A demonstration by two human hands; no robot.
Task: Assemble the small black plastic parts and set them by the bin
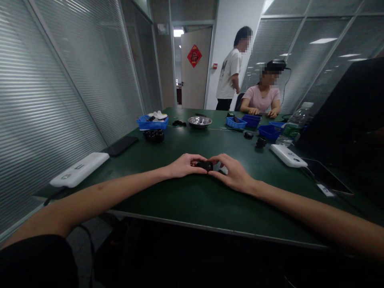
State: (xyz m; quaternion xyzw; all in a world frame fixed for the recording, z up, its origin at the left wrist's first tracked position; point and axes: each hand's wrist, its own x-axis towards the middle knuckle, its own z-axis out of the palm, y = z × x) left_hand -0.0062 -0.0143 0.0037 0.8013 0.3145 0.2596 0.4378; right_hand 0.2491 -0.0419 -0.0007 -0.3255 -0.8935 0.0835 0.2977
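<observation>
Small black oblong part (205, 165), lying flat, low over green table (192, 200).

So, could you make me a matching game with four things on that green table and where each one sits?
Things:
1. small black part
2. metal bowl
3. water bottle
4. black phone

Places:
A. far middle of the table
B. near the left edge, lying flat
C. pinched between the left hand and the right hand
D. right side, next to a blue tray

Pairs: 1-C, 2-A, 3-D, 4-B.
</observation>
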